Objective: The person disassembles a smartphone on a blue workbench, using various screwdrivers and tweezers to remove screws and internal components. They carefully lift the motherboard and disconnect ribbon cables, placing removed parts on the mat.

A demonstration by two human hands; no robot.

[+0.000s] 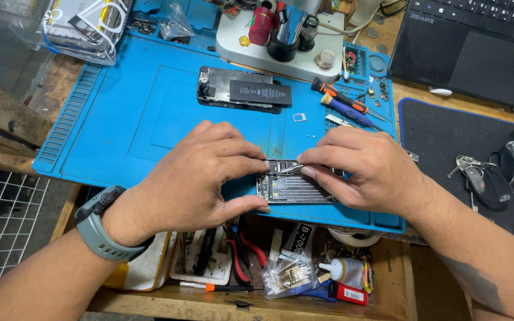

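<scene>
On the blue work mat (pixel 120 119), the left hand (pixel 200 172) braces the opened phone part (pixel 295 189) at the mat's near edge, thumb and fingers spread and pressed against its left side. The right hand (pixel 367 166) has its fingers pinched together on fine tweezers (pixel 290 169), tips down on the board's top edge. To my eye this wants a steady brace and a light, level grip. Screwdrivers (pixel 346 104) lie beyond, untouched.

A matt blue rubbery work mat (pixel 150 119) is laid over a rough, worn wooden bench (pixel 60 83). Shiny metal tweezers (pixel 290 169) are pinched above a bare circuit board (pixel 295 190); glossy keys (pixel 468 169) are seen on a matt black pad (pixel 447 137).
</scene>
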